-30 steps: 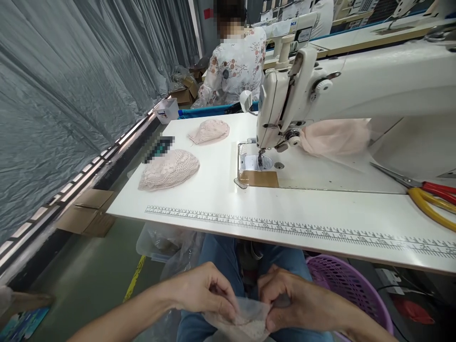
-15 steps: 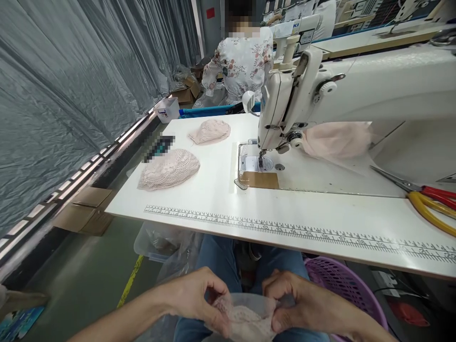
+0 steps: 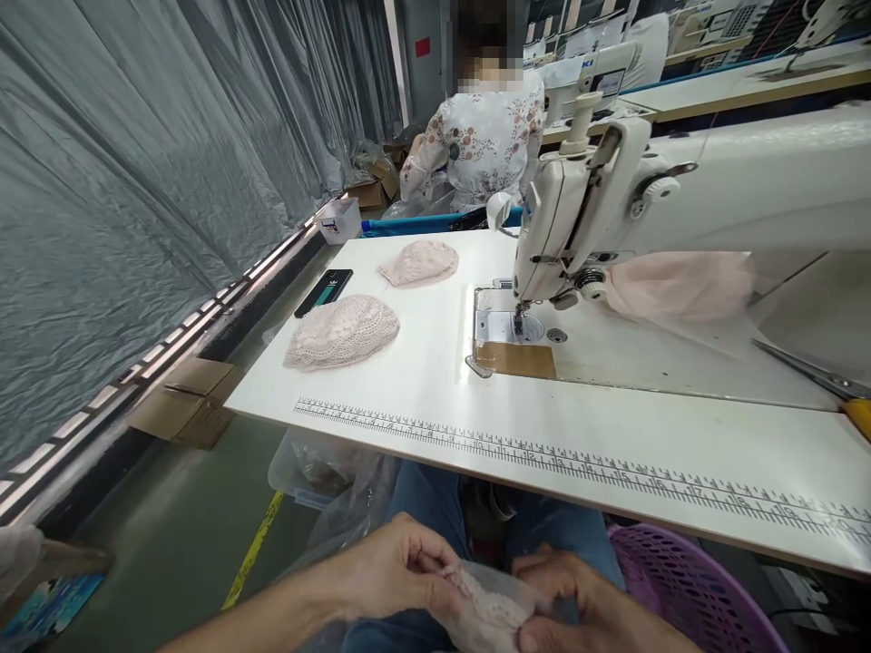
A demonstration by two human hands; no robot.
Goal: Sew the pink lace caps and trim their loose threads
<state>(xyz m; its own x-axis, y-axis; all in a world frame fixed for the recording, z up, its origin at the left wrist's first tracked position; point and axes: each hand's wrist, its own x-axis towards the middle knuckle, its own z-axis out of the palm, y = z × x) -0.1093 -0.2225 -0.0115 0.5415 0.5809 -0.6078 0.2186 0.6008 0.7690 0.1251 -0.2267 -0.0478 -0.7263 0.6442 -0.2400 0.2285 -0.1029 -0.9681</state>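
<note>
Over my lap, below the table edge, I hold a pale pink lace piece (image 3: 491, 606) with sheer fabric along its upper side. My left hand (image 3: 415, 576) pinches its left end between thumb and fingers. At the other end, my right hand (image 3: 568, 599) grips it, partly cut off by the bottom of the view. The piece slants down to the right between them. On the table lie two pink lace cups (image 3: 341, 332) (image 3: 420, 263), apart from both hands.
A white sewing machine (image 3: 564, 218) stands on the white table (image 3: 422, 381), with pink fabric (image 3: 680, 283) behind its needle. Scissors (image 3: 809, 370) lie at right, a phone (image 3: 324, 292) at left. A purple basket (image 3: 687, 580) stands below. A person (image 3: 480, 136) sits ahead.
The held lace piece has tilted, its right end now lower. My right hand has moved down and slightly right. The whole view has shifted, so the table and machine appear further right.
</note>
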